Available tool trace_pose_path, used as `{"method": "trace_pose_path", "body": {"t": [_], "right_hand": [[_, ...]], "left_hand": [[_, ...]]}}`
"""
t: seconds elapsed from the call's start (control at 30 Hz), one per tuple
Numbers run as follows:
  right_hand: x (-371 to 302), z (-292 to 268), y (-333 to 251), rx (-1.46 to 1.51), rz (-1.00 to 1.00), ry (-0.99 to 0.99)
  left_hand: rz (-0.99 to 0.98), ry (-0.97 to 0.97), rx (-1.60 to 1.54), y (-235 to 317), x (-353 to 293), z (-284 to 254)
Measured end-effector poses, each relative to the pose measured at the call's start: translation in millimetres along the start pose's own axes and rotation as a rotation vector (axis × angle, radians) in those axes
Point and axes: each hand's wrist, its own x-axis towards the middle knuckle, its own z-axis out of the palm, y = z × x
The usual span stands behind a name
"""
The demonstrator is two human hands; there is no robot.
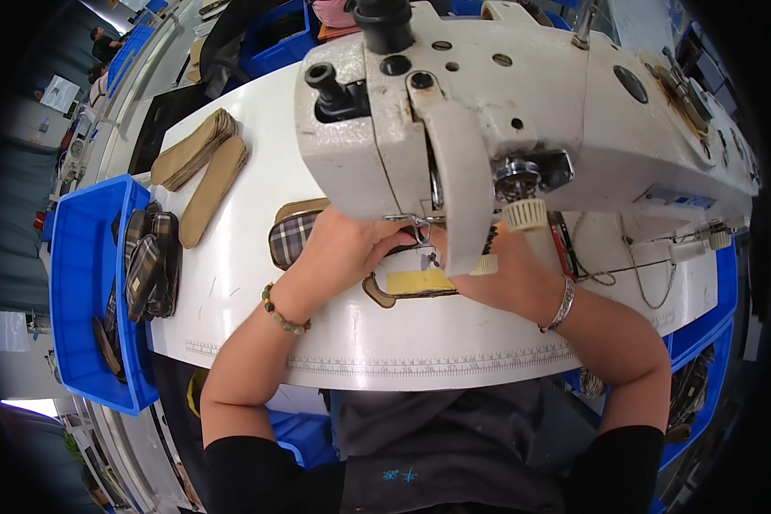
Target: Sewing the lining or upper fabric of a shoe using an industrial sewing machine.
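Centre frame, a plaid slipper [292, 239], likely soft, best edge-held, is pinched by left hand [341, 250]; right hand [512, 272] grip is hidden.

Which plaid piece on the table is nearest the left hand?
The plaid piece partly under the left hand, at the sewing machine; the plaid pile lies by the blue bin.

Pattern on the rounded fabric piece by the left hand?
Rounded fabric piece: dark plaid, pale lines; best in head view.
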Motion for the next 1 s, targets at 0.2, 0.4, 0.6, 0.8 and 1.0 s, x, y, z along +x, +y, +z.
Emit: {"method": "trace_pose_path", "body": {"t": [0.2, 0.4, 0.6, 0.8, 1.0], "right_hand": [[3, -17, -13, 0.128, 0.023, 0.072], [-2, -18, -21, -0.050, -0.080, -0.026], [-7, -16, -18, -0.121, -0.206, 0.010], [-8, -19, -19, -0.285, -0.150, -0.148], [-4, -9, -11, -0.131, -0.189, 0.041]], "left_hand": [[-0.030, 0.040, 0.003, 1, -1, 2], [-0.170, -0.022, -0.048, 2, -3, -1], [-0.127, 0.049, -0.109, 0, 1, 0], [-0.176, 0.031, -0.089, 6, 4, -3], [-0.175, 0.073, 0.021, 11, 4, -4]]}}
